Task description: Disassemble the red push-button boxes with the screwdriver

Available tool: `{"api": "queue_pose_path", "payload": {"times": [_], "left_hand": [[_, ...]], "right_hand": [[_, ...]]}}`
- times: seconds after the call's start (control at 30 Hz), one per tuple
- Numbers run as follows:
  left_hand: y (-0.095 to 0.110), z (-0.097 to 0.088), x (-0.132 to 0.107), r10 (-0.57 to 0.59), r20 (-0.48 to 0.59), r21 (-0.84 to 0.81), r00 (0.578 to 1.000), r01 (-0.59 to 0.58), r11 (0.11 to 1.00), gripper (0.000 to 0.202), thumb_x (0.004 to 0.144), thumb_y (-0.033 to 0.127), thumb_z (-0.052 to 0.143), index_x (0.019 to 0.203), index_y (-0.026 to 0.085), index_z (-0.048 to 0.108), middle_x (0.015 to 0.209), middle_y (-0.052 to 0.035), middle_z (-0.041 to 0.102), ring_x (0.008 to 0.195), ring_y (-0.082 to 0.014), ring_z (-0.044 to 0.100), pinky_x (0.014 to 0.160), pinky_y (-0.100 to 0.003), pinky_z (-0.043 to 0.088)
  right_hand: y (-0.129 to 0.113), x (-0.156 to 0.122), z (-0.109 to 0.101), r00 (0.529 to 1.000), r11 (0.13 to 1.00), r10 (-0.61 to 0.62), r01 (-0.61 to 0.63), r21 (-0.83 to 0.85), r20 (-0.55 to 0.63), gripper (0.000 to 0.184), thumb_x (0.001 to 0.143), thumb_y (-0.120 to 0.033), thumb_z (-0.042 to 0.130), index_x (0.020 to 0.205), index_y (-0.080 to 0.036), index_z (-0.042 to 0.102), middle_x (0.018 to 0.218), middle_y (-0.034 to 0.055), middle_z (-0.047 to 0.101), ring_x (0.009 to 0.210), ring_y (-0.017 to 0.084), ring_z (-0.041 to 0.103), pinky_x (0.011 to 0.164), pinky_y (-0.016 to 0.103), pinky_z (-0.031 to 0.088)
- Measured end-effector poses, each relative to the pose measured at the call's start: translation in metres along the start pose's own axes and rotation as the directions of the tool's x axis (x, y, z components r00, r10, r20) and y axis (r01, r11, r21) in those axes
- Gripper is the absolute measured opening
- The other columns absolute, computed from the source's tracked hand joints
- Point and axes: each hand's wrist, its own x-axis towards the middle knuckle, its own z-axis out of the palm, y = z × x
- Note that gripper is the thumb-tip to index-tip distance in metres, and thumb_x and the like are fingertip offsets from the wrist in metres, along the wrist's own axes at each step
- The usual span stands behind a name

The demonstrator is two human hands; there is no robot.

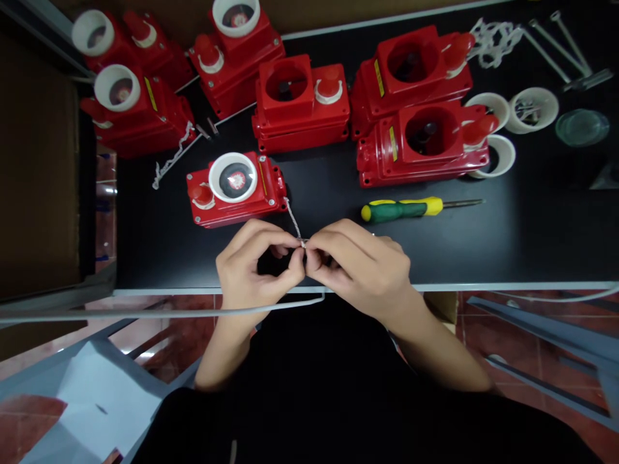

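Note:
My left hand (261,261) and my right hand (358,261) meet at the table's front edge, thumbs and forefingers pinched on the end of a thin white cord (293,216). The cord runs up to the right end of a red box (265,200) with a white-ringed round gauge (235,178) and a red cap (201,194). What exactly lies between the fingertips is tiny and mostly hidden. A green and yellow screwdriver (403,209) lies just beyond my right hand.
Several more red boxes (302,122) stand along the back, some with open round holes. On the right are white cups (533,111), one holding small metal parts, a glass dish (581,127), metal rods (570,48) and a bundle of white cord (494,42). A grey cable (169,314) crosses in front.

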Motion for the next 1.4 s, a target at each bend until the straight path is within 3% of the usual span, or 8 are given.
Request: {"api": "queue_pose_path", "payload": {"times": [0.23, 0.6, 0.77, 0.93, 1.2, 1.3, 1.4], "left_hand": [[0.0, -0.002, 0.005, -0.005, 0.051, 0.0, 0.999, 0.005, 1.0, 0.012, 0.09, 0.01, 0.076, 0.09, 0.022, 0.075, 0.088, 0.0014, 0.07, 0.073, -0.0123, 0.063, 0.066, -0.028, 0.056], [0.0, -0.003, 0.009, 0.021, 0.064, 0.015, 0.998, -0.022, 1.0, 0.016, 0.083, 0.007, 0.071, 0.083, 0.022, 0.068, 0.082, 0.0035, 0.065, 0.071, -0.0126, 0.059, 0.065, -0.029, 0.049], [-0.005, -0.003, 0.007, -0.03, -0.033, -0.074, 0.999, 0.028, 0.997, 0.016, 0.081, 0.007, 0.066, 0.08, 0.023, 0.066, 0.082, 0.0021, 0.063, 0.073, -0.0148, 0.059, 0.064, -0.032, 0.046], [-0.006, -0.003, 0.007, -0.068, 0.0, -0.107, 0.998, 0.068, 0.992, 0.012, 0.085, 0.012, 0.068, 0.082, 0.024, 0.065, 0.081, 0.0015, 0.063, 0.072, -0.0162, 0.058, 0.064, -0.034, 0.045], [-0.011, -0.007, 0.0, -0.086, 0.01, -0.263, 0.996, 0.086, 0.961, 0.019, 0.097, 0.026, 0.067, 0.081, 0.024, 0.057, 0.086, -0.0021, 0.069, 0.075, -0.0189, 0.063, 0.069, -0.036, 0.05], [-0.013, -0.007, -0.004, -0.119, 0.001, -0.276, 0.993, 0.115, 0.954, 0.028, 0.102, 0.038, 0.065, 0.08, 0.025, 0.052, 0.084, -0.0038, 0.071, 0.07, -0.0195, 0.064, 0.065, -0.037, 0.052], [-0.012, -0.008, -0.005, -0.083, 0.064, -0.309, 0.994, 0.099, 0.946, 0.028, 0.104, 0.039, 0.062, 0.081, 0.025, 0.052, 0.079, -0.0032, 0.071, 0.068, -0.0188, 0.064, 0.062, -0.035, 0.052]], "right_hand": [[0.002, 0.001, -0.003, 0.994, 0.997, -0.072, 0.07, 0.028, 0.08, 0.019, 0.112, -0.016, 0.062, 0.096, -0.019, 0.073, 0.09, -0.0001, 0.079, 0.072, 0.011, 0.069, 0.059, 0.03, 0.046], [0.0, 0.002, 0.002, 0.994, 0.996, -0.057, 0.05, 0.071, 0.097, 0.02, 0.112, -0.019, 0.062, 0.094, -0.02, 0.07, 0.09, 0.0, 0.075, 0.073, 0.011, 0.064, 0.06, 0.028, 0.044], [-0.001, 0.004, 0.003, 1.0, 0.997, 0.027, -0.026, 0.076, -0.011, 0.017, 0.1, -0.006, 0.061, 0.096, -0.021, 0.068, 0.088, 0.0002, 0.074, 0.07, 0.011, 0.063, 0.061, 0.027, 0.048], [0.0, 0.007, 0.002, 0.997, 0.988, 0.076, -0.075, 0.135, -0.003, 0.018, 0.1, -0.006, 0.058, 0.097, -0.022, 0.065, 0.089, 0.0002, 0.072, 0.069, 0.011, 0.064, 0.063, 0.025, 0.053], [-0.002, 0.008, 0.003, 0.975, 0.974, 0.218, -0.213, 0.078, -0.053, 0.021, 0.093, -0.002, 0.057, 0.088, -0.022, 0.06, 0.082, 0.0003, 0.064, 0.061, 0.012, 0.056, 0.056, 0.027, 0.049], [-0.002, 0.008, 0.002, 0.973, 0.972, 0.224, -0.219, 0.088, -0.058, 0.02, 0.091, -0.003, 0.058, 0.088, -0.023, 0.058, 0.083, 0.0002, 0.063, 0.061, 0.012, 0.053, 0.055, 0.028, 0.046], [-0.002, 0.007, -0.001, 0.977, 0.974, 0.197, -0.186, 0.126, -0.077, 0.019, 0.089, -0.004, 0.057, 0.087, -0.023, 0.054, 0.083, 0.0003, 0.061, 0.064, 0.013, 0.054, 0.055, 0.029, 0.043]]}}
